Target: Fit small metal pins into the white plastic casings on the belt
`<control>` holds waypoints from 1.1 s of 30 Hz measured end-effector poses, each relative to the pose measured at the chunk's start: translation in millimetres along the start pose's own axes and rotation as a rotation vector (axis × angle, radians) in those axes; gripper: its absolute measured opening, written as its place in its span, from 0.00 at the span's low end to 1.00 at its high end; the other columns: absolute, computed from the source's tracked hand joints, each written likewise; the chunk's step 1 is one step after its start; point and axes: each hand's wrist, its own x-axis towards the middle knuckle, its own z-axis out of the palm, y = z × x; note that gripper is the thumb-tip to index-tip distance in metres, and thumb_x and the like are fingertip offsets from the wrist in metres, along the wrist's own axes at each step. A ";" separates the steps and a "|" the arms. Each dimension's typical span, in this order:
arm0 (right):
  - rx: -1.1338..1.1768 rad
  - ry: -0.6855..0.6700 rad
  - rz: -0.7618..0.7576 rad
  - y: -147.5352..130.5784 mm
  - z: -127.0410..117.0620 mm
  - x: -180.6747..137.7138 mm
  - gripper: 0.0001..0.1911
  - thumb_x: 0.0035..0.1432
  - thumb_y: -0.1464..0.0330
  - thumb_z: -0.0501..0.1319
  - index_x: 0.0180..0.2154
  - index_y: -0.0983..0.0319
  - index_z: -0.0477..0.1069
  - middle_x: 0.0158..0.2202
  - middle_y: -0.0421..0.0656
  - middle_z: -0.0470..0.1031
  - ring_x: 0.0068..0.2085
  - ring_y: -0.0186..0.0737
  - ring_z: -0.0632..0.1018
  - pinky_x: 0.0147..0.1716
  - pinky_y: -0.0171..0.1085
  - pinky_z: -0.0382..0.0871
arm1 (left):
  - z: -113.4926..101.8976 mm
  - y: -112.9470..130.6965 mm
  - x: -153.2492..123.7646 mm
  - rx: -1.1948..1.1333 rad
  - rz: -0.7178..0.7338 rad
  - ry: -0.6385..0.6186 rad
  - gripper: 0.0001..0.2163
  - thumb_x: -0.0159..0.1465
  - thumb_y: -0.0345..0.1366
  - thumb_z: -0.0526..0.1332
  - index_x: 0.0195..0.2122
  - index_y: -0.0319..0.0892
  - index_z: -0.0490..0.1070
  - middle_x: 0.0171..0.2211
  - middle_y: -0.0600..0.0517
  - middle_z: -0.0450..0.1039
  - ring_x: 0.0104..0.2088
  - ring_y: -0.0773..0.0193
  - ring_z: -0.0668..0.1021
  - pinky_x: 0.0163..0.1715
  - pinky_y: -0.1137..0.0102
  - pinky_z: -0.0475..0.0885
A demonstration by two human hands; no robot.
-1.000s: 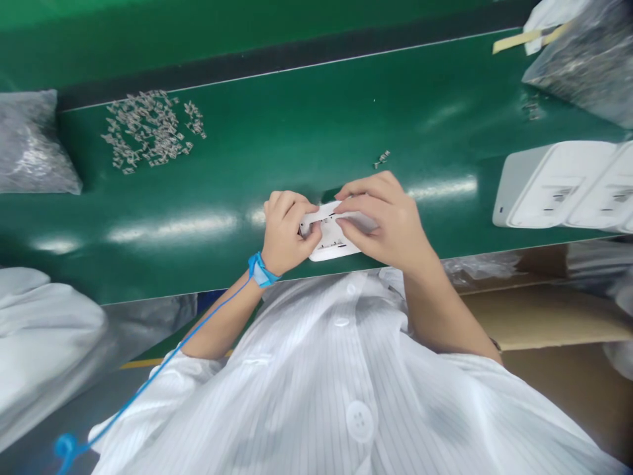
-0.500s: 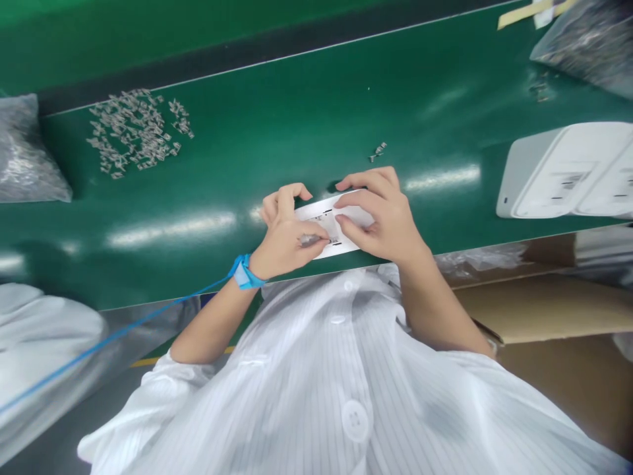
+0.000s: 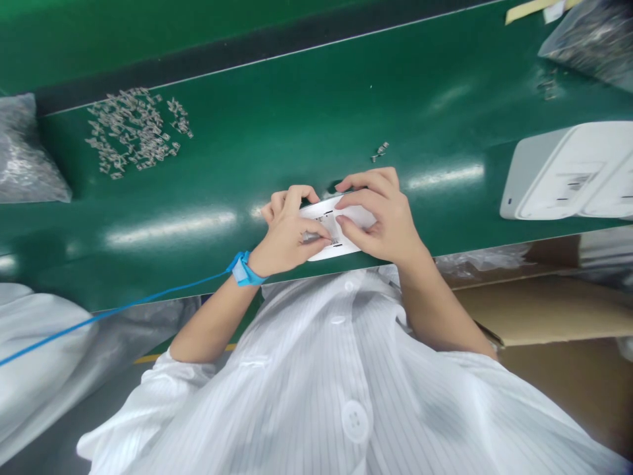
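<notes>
Head cam, looking down at a glossy green ESD belt, everything below placed off that belt. Flat white rectangular plastic part w/ black markings sits at the belt's near edge, around mid-frame, held just above or on the surface (can't tell which). Bare left hand has its fingers curled in and gripping the part's left end, w/ a blue ESD wrist strap on that wrist and a blue coiled-type cord running off left. Bare right hand is closed around the right end, fingers over the top, gripping too.

On the belt, far side left: loose pile of small silver metal clips, w/ a clear plastic bag of similar metal bits at the belt's left end. Tiny clump of clips lies just above the RH. Far right on the belt: white boxy plastic housings, and another clear bag of metal bits past them. Below the belt: white striped smock, brown cardboard box on the right.
</notes>
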 end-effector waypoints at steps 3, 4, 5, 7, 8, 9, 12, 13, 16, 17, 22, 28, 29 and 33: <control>0.002 -0.007 0.012 0.6 0.0 0.0 0.05 0.60 0.63 0.63 0.39 0.53 0.71 0.48 0.43 0.76 0.49 0.50 0.73 0.51 0.56 0.66 | -0.8 -0.8 0.7 -0.010 0.009 -0.016 0.04 0.62 0.44 0.69 0.33 0.54 0.83 0.55 0.49 0.61 0.53 0.51 0.61 0.48 0.54 0.57; 0.006 -0.011 0.014 0.8 -0.1 0.0 0.05 0.60 0.63 0.63 0.39 0.53 0.71 0.48 0.43 0.76 0.49 0.50 0.73 0.51 0.56 0.66 | -1.1 -1.0 0.9 -0.013 0.012 -0.021 0.04 0.62 0.44 0.70 0.33 0.54 0.83 0.56 0.49 0.61 0.53 0.51 0.61 0.48 0.54 0.57; 0.011 -0.015 0.017 0.9 -0.1 0.0 0.05 0.60 0.63 0.63 0.39 0.53 0.71 0.48 0.43 0.76 0.49 0.50 0.74 0.51 0.56 0.66 | -1.2 -1.1 1.0 -0.015 0.012 -0.023 0.04 0.62 0.45 0.70 0.33 0.54 0.83 0.56 0.49 0.61 0.53 0.51 0.61 0.48 0.54 0.56; 0.019 -0.018 0.018 1.0 -0.1 0.1 0.05 0.60 0.63 0.63 0.39 0.53 0.71 0.47 0.43 0.77 0.49 0.50 0.74 0.51 0.56 0.66 | -1.3 -0.8 1.2 -0.016 0.010 -0.027 0.05 0.62 0.45 0.69 0.33 0.54 0.83 0.56 0.49 0.61 0.53 0.50 0.61 0.48 0.54 0.56; 0.023 -0.014 0.015 1.0 -0.1 0.1 0.05 0.60 0.63 0.63 0.39 0.53 0.71 0.47 0.43 0.77 0.49 0.50 0.74 0.51 0.56 0.66 | -1.3 -0.4 1.1 -0.015 0.009 -0.027 0.04 0.62 0.44 0.69 0.33 0.54 0.83 0.56 0.49 0.61 0.53 0.50 0.61 0.47 0.54 0.56; 0.027 -0.009 0.010 0.9 -0.1 0.2 0.05 0.60 0.63 0.63 0.39 0.53 0.71 0.47 0.43 0.77 0.49 0.50 0.74 0.51 0.56 0.66 | -1.3 0.2 1.1 -0.013 0.006 -0.028 0.04 0.62 0.44 0.69 0.33 0.54 0.83 0.56 0.49 0.61 0.53 0.50 0.61 0.47 0.54 0.56; 0.032 0.001 -0.006 0.7 -0.1 0.8 0.05 0.60 0.64 0.63 0.39 0.53 0.71 0.47 0.43 0.77 0.49 0.49 0.74 0.50 0.56 0.67 | -1.4 1.4 0.9 -0.007 0.001 -0.027 0.03 0.63 0.42 0.69 0.32 0.54 0.83 0.55 0.49 0.61 0.53 0.51 0.61 0.46 0.55 0.55; 0.030 -0.002 -0.006 0.6 -0.1 0.9 0.05 0.60 0.64 0.63 0.39 0.54 0.71 0.47 0.43 0.77 0.49 0.49 0.74 0.50 0.56 0.67 | -1.6 1.3 0.9 -0.007 0.003 -0.026 0.03 0.62 0.42 0.69 0.32 0.54 0.83 0.55 0.50 0.61 0.53 0.51 0.61 0.46 0.55 0.55; 0.027 -0.021 0.007 0.8 -0.3 1.2 0.05 0.60 0.63 0.63 0.39 0.53 0.71 0.47 0.43 0.77 0.48 0.49 0.74 0.51 0.56 0.66 | -2.4 0.0 1.3 -0.014 0.019 -0.033 0.04 0.63 0.43 0.69 0.33 0.54 0.83 0.56 0.50 0.61 0.53 0.51 0.61 0.47 0.55 0.56; 0.029 -0.025 0.010 1.0 -0.4 1.2 0.05 0.60 0.63 0.63 0.39 0.53 0.71 0.47 0.43 0.77 0.49 0.49 0.74 0.51 0.56 0.66 | -2.6 -0.6 1.6 -0.019 0.021 -0.037 0.05 0.63 0.45 0.69 0.33 0.54 0.83 0.56 0.50 0.61 0.53 0.51 0.61 0.47 0.55 0.56; 0.051 -0.004 -0.011 1.5 -0.4 0.9 0.06 0.60 0.63 0.63 0.40 0.53 0.71 0.47 0.43 0.77 0.48 0.49 0.74 0.50 0.56 0.66 | -2.3 -1.0 2.7 -0.022 0.012 -0.049 0.06 0.63 0.46 0.68 0.32 0.55 0.83 0.56 0.50 0.62 0.53 0.51 0.61 0.47 0.54 0.55; 0.046 -0.022 0.002 1.1 -1.0 1.2 0.06 0.60 0.63 0.63 0.40 0.53 0.71 0.47 0.43 0.77 0.48 0.50 0.74 0.51 0.57 0.65 | -2.3 -1.6 2.0 -0.015 0.029 -0.042 0.06 0.63 0.46 0.68 0.33 0.55 0.83 0.56 0.50 0.62 0.53 0.51 0.61 0.47 0.54 0.55; 0.046 -0.021 0.003 1.0 -1.0 1.3 0.06 0.60 0.63 0.63 0.40 0.53 0.71 0.47 0.43 0.77 0.48 0.50 0.74 0.51 0.56 0.65 | -2.6 -2.0 1.9 -0.020 0.032 -0.048 0.06 0.63 0.47 0.68 0.33 0.55 0.83 0.56 0.50 0.62 0.53 0.51 0.61 0.47 0.54 0.55; 0.055 -0.009 -0.012 0.8 -0.8 1.5 0.06 0.59 0.64 0.63 0.40 0.53 0.70 0.47 0.43 0.77 0.48 0.50 0.74 0.50 0.56 0.66 | -3.0 -2.6 1.9 -0.022 0.031 -0.055 0.06 0.63 0.47 0.68 0.33 0.56 0.83 0.56 0.50 0.62 0.53 0.51 0.61 0.47 0.54 0.55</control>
